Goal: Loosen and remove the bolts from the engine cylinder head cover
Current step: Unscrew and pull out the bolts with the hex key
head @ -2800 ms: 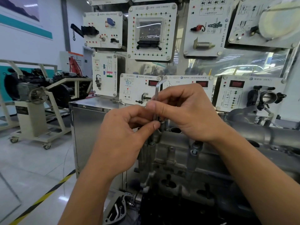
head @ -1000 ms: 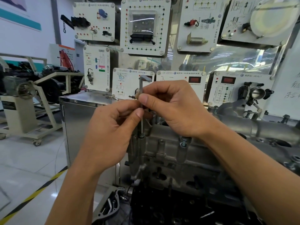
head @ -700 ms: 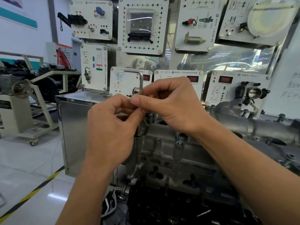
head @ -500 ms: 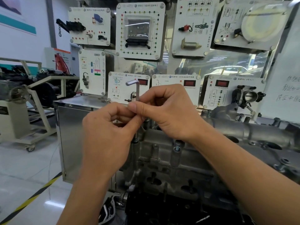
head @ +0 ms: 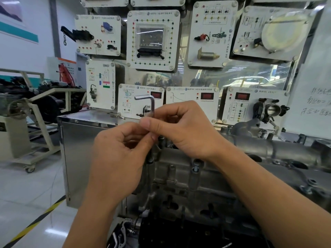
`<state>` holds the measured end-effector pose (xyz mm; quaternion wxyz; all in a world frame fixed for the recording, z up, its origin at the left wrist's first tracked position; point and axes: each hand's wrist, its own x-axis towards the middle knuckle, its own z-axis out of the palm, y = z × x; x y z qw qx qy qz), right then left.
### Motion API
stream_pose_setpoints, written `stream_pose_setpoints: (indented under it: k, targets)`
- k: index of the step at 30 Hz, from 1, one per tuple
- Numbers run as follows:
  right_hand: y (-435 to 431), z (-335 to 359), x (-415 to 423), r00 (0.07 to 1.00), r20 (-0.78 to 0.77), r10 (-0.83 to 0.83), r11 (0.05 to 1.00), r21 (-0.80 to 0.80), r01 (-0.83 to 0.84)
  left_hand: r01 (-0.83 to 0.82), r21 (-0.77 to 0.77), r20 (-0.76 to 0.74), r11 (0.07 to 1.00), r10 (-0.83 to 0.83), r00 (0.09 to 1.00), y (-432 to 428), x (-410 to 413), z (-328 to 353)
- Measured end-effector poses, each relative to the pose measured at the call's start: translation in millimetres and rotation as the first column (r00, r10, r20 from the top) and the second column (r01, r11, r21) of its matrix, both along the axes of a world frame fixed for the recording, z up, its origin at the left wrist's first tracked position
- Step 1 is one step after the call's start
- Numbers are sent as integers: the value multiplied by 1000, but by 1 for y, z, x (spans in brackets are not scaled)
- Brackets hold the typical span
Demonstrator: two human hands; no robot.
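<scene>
Hex key (head: 153, 108), short arm now leftward.

The hex key (head: 152, 106) stands upright, pinched between the left hand (head: 118, 158) and right hand (head: 186, 133), its lower end on the cylinder head cover (head: 175, 169). A bolt (head: 196, 169) sits to its right. Instrument panels (head: 153, 39) hang behind, and a metal cabinet (head: 78, 149) stands to the left.

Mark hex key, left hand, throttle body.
hex key (head: 153, 108), head view, upright shank below the bend.
left hand (head: 117, 158), head view, back of the hand.
throttle body (head: 273, 109), head view, round bore.
</scene>
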<state>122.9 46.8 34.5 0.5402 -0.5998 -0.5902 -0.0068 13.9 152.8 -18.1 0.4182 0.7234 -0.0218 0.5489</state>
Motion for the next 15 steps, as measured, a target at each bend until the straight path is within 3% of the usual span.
stream_pose_setpoints:
  k: [9,15]
  targets:
    - [0,-2,3,998,-49,-31,999,27,33,-85,-84,0,993,85,996,0,7,1]
    - [-1,0,5,1000,10,23,999,-23,-22,45,-53,-53,998,-47,997,7,2,1]
